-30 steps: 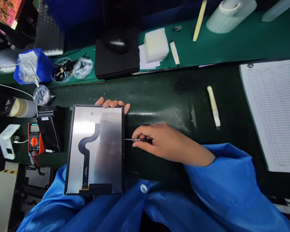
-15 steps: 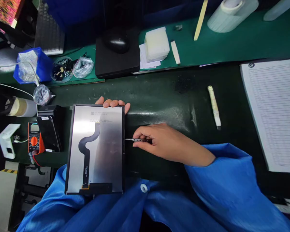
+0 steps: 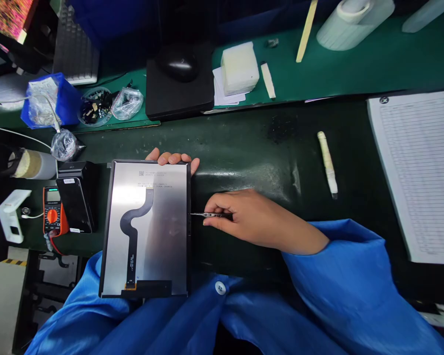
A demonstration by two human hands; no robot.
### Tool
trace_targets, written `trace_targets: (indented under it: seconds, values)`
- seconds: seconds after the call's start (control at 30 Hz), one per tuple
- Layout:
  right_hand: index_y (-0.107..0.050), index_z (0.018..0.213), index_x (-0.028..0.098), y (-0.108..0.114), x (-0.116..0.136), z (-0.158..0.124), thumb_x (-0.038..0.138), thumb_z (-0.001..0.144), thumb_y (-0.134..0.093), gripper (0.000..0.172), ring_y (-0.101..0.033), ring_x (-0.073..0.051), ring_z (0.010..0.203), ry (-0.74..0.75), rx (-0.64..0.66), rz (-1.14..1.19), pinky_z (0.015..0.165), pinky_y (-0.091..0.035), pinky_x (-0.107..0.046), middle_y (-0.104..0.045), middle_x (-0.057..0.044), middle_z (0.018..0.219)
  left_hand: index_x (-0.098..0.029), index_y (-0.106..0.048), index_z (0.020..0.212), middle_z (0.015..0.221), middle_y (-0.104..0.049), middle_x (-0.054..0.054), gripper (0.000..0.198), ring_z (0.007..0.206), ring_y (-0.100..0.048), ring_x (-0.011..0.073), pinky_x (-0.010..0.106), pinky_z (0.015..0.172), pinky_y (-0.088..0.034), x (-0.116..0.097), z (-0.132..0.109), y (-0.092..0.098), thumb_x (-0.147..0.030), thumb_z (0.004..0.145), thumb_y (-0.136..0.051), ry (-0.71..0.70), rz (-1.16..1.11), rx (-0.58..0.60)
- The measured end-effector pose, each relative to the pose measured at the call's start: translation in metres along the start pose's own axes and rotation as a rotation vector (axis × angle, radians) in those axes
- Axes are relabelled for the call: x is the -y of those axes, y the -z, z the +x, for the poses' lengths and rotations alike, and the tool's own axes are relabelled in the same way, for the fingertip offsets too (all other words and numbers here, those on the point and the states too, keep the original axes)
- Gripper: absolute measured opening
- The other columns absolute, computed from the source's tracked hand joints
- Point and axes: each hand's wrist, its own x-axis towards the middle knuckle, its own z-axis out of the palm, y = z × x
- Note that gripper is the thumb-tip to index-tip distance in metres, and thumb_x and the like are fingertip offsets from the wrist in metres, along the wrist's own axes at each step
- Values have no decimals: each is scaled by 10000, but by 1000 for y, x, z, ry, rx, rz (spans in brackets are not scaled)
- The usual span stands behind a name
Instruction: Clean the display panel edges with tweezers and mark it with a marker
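A silver display panel point(image 3: 163, 231) with a black flex cable point(image 3: 133, 231) down its back is held up over the dark mat. My left hand point(image 3: 173, 159) grips it from behind; only the fingertips show, curled over its far edge. My right hand point(image 3: 244, 217) pinches thin metal tweezers point(image 3: 207, 215), whose tips touch the panel's right edge about halfway along. Blue sleeves cover both arms.
An orange multimeter point(image 3: 52, 217) and a black phone point(image 3: 74, 204) lie left of the panel. A white pen-like tool point(image 3: 327, 162) lies to the right, a lined sheet point(image 3: 422, 167) beyond it. Behind sit a mouse point(image 3: 179, 61), white foam block point(image 3: 240, 66), parts bags point(image 3: 126, 102) and a blue bin point(image 3: 64, 96).
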Motion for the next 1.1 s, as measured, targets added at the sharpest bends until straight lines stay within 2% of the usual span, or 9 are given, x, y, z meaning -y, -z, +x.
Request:
trace_targets:
  seconds: [0.23,0.4,0.5,0.6,0.73,0.9,0.97,1.1]
  values:
    - [-732,971,224,1,-2,0,350,994,-522,245,-654,-139,797,77,-4,-3,708,-455,-276,-723,8,905,-211,-441,643,684,-519,2,402,837,-625,152,389,995,-528,-2,-2,0,-369,1004,-360,74,-79,43]
    - [-704,992,231,1,1,-1,329,901,-669,138,-652,-139,722,-12,3,12,637,-442,-263,-729,29,826,-213,-456,650,689,-519,-2,379,855,-627,145,385,1018,-520,-1,-1,2,-347,997,-383,51,-55,75]
    - [-699,937,218,1,1,0,314,920,-640,114,-652,-140,735,5,21,-9,646,-443,-267,-729,23,832,-213,-460,647,688,-513,-1,387,857,-626,144,389,1037,-511,-1,-1,2,-357,997,-378,40,-26,48]
    - [-719,972,221,2,0,0,333,968,-564,191,-657,-146,789,62,18,-33,701,-456,-284,-732,10,901,-215,-446,639,685,-516,0,404,843,-625,143,383,1031,-514,-2,-1,0,-367,1003,-357,58,-25,29]
    - [-734,976,235,2,1,-2,360,994,-509,258,-657,-144,789,58,7,-25,699,-455,-285,-730,10,898,-213,-433,655,685,-530,1,393,838,-630,151,383,965,-550,-3,-1,0,-365,1008,-352,77,-67,62]
    - [-705,966,233,1,2,-1,342,905,-654,135,-653,-142,733,-25,33,6,627,-435,-264,-731,25,828,-214,-436,673,688,-534,-7,358,842,-633,148,386,959,-556,-1,-1,2,-347,1001,-383,30,-68,99]
    - [-711,939,228,1,1,0,341,930,-620,145,-652,-143,744,10,37,-9,648,-439,-269,-729,18,842,-214,-429,666,685,-524,-4,362,838,-632,149,389,961,-555,-1,-1,2,-346,999,-381,33,-55,79]
    - [-733,1011,235,1,0,-1,373,988,-519,256,-663,-160,820,66,22,-18,719,-459,-294,-732,-3,936,-213,-403,634,666,-498,4,390,813,-623,147,394,996,-536,-1,0,-1,-346,999,-366,21,23,4]
